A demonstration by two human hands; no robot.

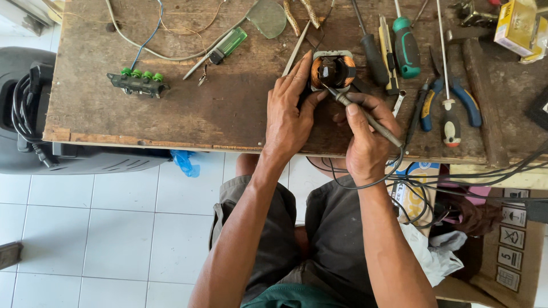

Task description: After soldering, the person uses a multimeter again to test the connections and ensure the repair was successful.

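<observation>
- Copper-wound motor stator (333, 71) is seen lying flat on the worn wooden workbench (171, 114), near its front edge and just beyond both hands.
- It is steadied by the left hand (290, 114), which lies directly below and left of it; the fingers are spread along the stator's left side and the thumb is pressed against its lower left corner. Nothing is pinched there; the part is only braced.
- A soldering iron (368, 118) is gripped in the right hand (366, 140), fingers closed around the handle like a pen.
- The iron's long axis is laid diagonally, from lower right up to upper left, so that the tip is brought to the stator's lower edge, where the winding meets the frame.
- The stator is thus found up and left of the right-hand grip, with the left hand being the nearer and already touching.
- Pliers with blue handles (451, 100) and a green-handled screwdriver (406, 48) are left lying to the right, well apart from the tip.
</observation>
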